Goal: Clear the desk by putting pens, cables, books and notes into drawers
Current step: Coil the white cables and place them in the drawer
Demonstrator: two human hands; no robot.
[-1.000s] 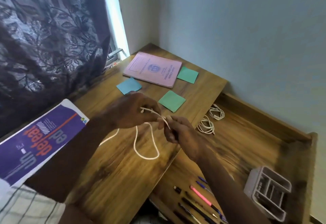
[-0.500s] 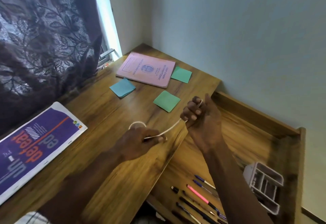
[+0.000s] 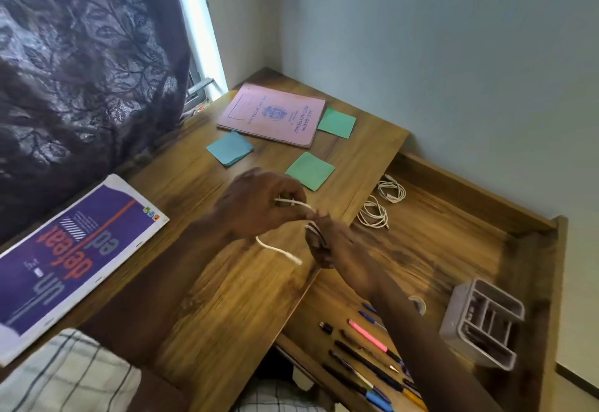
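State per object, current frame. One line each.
white cable, partly wound, tail hanging
left hand, pinches cable
right hand, grips the wound loops
drawer, open
two coiled cables, lying in drawer
pens, lying in drawer
organizer, in drawer
pink book, closed, on desk
sticky notes, flat on desk
magazine, closed, on desk

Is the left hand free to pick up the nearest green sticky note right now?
Probably not yet: the green sticky note lies just beyond the left hand with nothing between, but its fingers grip the white cable.

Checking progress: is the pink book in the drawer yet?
No, the pink book lies on the desk top, near the back corner.
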